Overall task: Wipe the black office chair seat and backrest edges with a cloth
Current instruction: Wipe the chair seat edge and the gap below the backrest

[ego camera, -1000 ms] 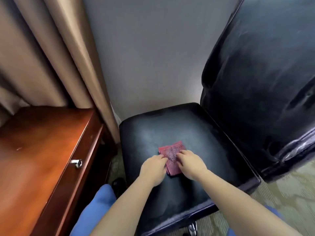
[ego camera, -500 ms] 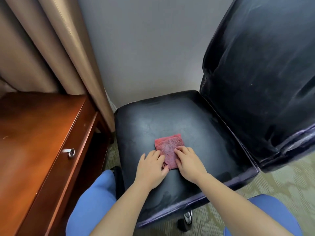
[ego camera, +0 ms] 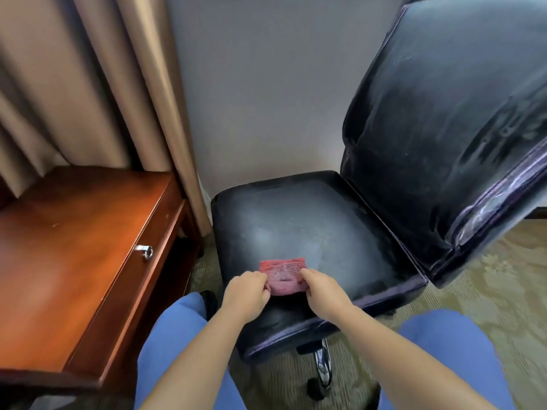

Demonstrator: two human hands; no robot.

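Both hands on it: left hand (ego camera: 247, 292) and right hand (ego camera: 324, 291) each pinch a side of the folded red cloth (ego camera: 283, 276), grip clamped tight, cloth at the near part of the black seat (ego camera: 310, 229). Backrest (ego camera: 444, 119) rises right; wooden bench (ego camera: 74, 247) sits left.

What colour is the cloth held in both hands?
The cloth is pinkish red, seen in the head view.

I see a red cloth (ego camera: 283, 276) on the black seat (ego camera: 302, 232), a reddish-brown desk (ego camera: 74, 247), tan curtain (ego camera: 88, 84), grey wall (ego camera: 266, 99), olive floral-patterned carpet (ego camera: 488, 285), blue trousers (ego camera: 444, 344).
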